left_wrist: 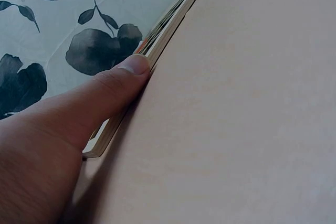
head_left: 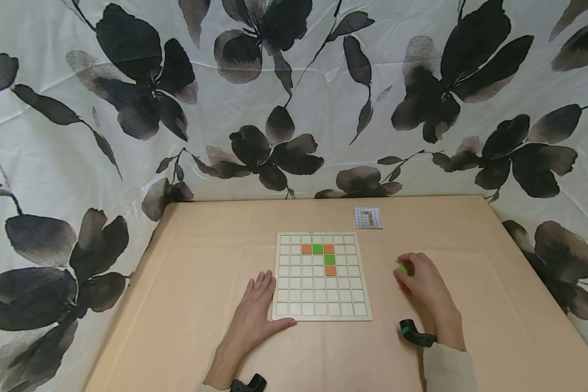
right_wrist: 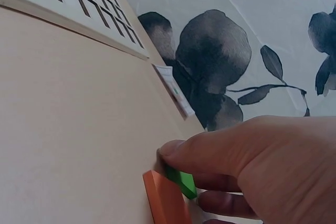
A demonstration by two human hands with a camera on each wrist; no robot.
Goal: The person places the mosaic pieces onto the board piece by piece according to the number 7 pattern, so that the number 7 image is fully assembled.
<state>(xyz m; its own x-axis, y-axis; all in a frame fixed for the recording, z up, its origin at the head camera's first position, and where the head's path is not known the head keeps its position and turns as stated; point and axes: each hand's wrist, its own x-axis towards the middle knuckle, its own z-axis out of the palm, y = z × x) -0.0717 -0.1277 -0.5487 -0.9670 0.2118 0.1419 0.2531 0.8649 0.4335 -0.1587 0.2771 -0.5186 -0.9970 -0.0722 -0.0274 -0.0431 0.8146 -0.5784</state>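
A white grid board [head_left: 288, 310] lies on the table, with orange and green square tiles [head_left: 317, 249] in its upper cells. My left hand [head_left: 255, 313] rests along its left side, fingers stretched out; the thumb [left_wrist: 134, 66] presses at the board's front edge. To the right of the board, my right hand [head_left: 423, 280] pinches a green tile [right_wrist: 184, 181] between thumb and fingers. An orange tile [right_wrist: 165, 200] stands tilted just beside the green one, close under the thumb; whether the hand holds it too I cannot tell.
Behind the board's right corner lies a small card [head_left: 368, 218] printed with a grid and coloured squares. The pale wooden table [head_left: 176, 294] meets a floral cloth [head_left: 294, 98] along its back and sides. Each wrist wears a black band [head_left: 416, 333].
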